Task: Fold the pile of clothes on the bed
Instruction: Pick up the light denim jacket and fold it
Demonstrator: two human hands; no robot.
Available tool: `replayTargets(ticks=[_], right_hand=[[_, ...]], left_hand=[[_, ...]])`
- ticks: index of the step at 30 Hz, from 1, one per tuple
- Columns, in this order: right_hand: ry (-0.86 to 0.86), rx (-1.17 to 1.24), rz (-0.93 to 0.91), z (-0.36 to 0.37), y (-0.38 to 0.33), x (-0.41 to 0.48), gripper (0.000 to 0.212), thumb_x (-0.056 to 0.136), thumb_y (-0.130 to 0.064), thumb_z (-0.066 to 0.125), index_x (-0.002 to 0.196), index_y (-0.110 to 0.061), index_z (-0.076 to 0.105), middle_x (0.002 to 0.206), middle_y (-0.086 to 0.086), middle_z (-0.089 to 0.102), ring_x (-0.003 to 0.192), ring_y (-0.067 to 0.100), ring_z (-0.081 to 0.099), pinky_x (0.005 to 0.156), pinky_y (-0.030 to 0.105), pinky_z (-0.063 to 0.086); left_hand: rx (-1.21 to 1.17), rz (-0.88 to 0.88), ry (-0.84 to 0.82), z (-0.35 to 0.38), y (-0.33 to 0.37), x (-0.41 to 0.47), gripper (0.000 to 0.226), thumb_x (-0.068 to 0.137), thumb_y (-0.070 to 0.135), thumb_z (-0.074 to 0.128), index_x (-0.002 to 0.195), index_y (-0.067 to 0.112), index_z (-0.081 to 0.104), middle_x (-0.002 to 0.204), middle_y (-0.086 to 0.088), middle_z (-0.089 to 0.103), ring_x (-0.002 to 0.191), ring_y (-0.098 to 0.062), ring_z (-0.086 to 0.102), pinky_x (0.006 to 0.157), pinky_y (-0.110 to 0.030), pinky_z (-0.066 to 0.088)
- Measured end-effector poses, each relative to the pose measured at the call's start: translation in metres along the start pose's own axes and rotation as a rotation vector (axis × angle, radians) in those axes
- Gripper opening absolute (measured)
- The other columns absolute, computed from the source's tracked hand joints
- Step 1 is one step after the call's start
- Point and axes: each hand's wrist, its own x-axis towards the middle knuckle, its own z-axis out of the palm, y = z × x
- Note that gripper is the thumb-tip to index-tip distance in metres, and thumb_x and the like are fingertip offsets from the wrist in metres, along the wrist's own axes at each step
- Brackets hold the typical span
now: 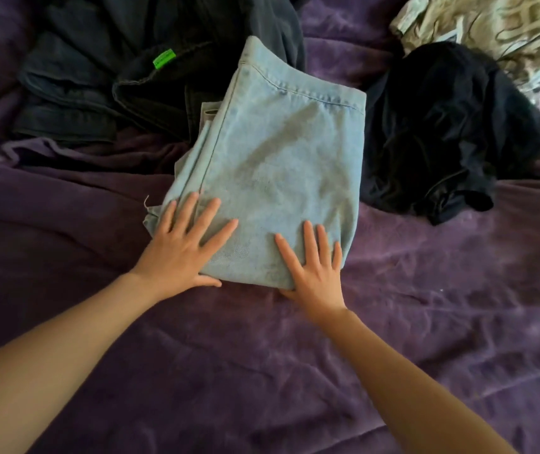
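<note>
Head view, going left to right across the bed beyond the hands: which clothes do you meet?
dark clothes with a green tag, folded light blue jeans, crumpled black garment, pale patterned fabric.

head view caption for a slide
Folded light-blue jeans pressed flat by left hand and right hand on a purple bedspread, dark clothes behind

I see soft, even daylight, not very bright. The light blue jeans (275, 165) in the middle look clear. The dark clothes (75, 77) at top left are dim and hard to make out. The patterned cloth (504, 31) at top right shines brightest. The corners look blurry and bent.
</note>
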Motion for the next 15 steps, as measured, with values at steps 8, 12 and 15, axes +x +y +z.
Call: replayTargets(ticks=[8, 12, 15], right_hand=[[-0.031, 0.481, 0.031, -0.046, 0.018, 0.02, 0.056, 0.059, -0.019, 0.071, 0.115, -0.016, 0.064, 0.093, 0.007, 0.071, 0.076, 0.036, 0.066, 0.068, 0.045, 0.053], [0.039, 0.38, -0.031, -0.081, 0.023, 0.014, 0.047, 0.059, -0.02, 0.078, 0.104, -0.017, 0.067, 0.075, 0.001, 0.068, 0.059, 0.027, 0.063, 0.055, 0.028, 0.046], [0.107, 0.316, -0.098, -0.116, 0.029, 0.004, 0.039, 0.067, -0.036, 0.058, 0.105, -0.027, 0.054, 0.073, -0.005, 0.067, 0.055, 0.021, 0.062, 0.047, 0.023, 0.044]], left_hand=[[-0.388, -0.069, 0.116, -0.033, 0.0, 0.013, 0.054, 0.053, 0.007, 0.088, 0.104, 0.005, 0.069, 0.098, -0.02, 0.069, 0.089, -0.042, 0.065, 0.075, -0.054, 0.05], [-0.468, -0.082, 0.122, -0.076, 0.005, 0.005, 0.032, 0.067, 0.008, 0.08, 0.098, 0.01, 0.071, 0.083, -0.011, 0.068, 0.071, -0.031, 0.067, 0.053, -0.04, 0.052], [-0.355, -0.004, 0.144, -0.109, 0.015, -0.008, 0.042, 0.051, 0.01, 0.089, 0.088, 0.011, 0.069, 0.069, -0.005, 0.065, 0.053, -0.026, 0.064, 0.035, -0.035, 0.048]])
